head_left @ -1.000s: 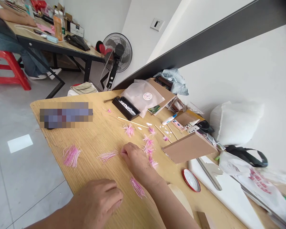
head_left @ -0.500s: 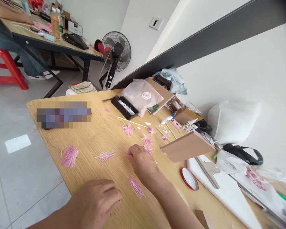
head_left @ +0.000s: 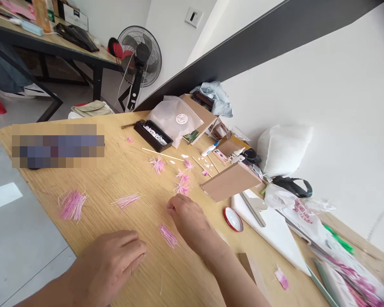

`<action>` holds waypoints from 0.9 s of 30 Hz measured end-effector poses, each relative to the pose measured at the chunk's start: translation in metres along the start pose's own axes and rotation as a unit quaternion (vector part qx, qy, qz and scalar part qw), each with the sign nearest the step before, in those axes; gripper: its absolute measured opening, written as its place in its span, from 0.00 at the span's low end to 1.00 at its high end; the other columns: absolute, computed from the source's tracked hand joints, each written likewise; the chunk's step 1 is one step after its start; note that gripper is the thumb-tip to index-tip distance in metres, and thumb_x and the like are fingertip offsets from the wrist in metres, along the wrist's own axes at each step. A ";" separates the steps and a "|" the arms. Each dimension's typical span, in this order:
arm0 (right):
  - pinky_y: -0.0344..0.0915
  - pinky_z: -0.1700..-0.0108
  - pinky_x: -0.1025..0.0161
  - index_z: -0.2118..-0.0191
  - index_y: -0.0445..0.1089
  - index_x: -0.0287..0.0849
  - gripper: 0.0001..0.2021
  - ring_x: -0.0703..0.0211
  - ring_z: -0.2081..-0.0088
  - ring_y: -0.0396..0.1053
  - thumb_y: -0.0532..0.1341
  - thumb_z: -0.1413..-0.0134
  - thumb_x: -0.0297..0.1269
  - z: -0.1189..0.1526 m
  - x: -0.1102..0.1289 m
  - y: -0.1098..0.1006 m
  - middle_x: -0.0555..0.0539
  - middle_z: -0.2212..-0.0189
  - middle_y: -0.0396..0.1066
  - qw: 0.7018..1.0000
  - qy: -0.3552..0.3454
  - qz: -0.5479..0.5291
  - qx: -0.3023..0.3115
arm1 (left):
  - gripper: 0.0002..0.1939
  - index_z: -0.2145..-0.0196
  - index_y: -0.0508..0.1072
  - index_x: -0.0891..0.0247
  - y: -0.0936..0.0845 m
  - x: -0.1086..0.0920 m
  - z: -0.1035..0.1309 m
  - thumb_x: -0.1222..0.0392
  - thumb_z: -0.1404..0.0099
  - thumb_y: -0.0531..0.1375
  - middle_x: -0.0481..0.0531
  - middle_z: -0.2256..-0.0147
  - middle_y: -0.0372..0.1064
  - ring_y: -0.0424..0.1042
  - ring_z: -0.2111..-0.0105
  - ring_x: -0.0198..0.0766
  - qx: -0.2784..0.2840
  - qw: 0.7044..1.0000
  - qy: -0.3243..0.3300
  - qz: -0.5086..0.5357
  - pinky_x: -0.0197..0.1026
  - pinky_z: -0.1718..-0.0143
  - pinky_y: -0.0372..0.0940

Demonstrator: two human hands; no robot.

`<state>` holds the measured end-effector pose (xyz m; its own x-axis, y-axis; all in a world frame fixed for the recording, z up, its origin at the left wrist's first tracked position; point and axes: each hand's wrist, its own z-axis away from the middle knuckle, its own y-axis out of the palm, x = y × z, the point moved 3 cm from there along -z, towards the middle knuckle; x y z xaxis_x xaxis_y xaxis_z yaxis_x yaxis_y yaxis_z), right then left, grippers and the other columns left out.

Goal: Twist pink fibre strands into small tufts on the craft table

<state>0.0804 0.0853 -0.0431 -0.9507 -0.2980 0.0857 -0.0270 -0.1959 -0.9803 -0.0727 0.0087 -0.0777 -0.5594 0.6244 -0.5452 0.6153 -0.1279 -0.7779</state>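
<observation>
While the person's bare L hand (head_left: 115, 258) rests palm-down on the pale wood-grain table (head_left: 112, 170), fingers bunched & bent under, their bare R hand (head_left: 188, 215) is farther out over the tabletop, fingers curled in. Can't tell from where I stand if either has anything in its grip, or how tight it is; what's btwn the fingertips is hidden.

Nr the R hand, on its L side, lies a slim bundle of thin pink-and-white strands (head_left: 168, 236). Beyond the L hand: a fanned-out bundle of pale pink strands (head_left: 126, 201), &, farther L, a thicker, bushy pink-and-white bundle (head_left: 73, 205) nr the table edge. Just past the R knuckles, a cluster of fluffy pink-and-white tufts (head_left: 183, 187). One spiky pink tuft (head_left: 157, 165) sits apart, nr an oblong black tray (head_left: 149, 140) w/ small white bits (head_left: 155, 135) in it. Off to the R, a round white lid w/ red rim (head_left: 233, 219) lies nr a flat brown board (head_left: 232, 181).
</observation>
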 end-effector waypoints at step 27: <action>0.51 0.72 0.65 0.74 0.67 0.39 0.10 0.60 0.72 0.64 0.52 0.53 0.20 -0.008 0.012 0.013 0.46 0.74 0.69 1.000 0.006 0.013 -0.007 | 0.14 0.76 0.64 0.64 0.001 0.001 0.001 0.69 0.35 0.45 0.46 0.79 0.60 0.63 0.80 0.33 0.003 1.000 -0.004 0.005 0.35 0.79 0.57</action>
<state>0.0660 0.0864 -0.0558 -0.9551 -0.2907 0.0582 -0.0064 -0.1759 -0.9844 -0.0729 0.0084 -0.0791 -0.5573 0.6171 -0.5555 0.6172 -0.1396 -0.7743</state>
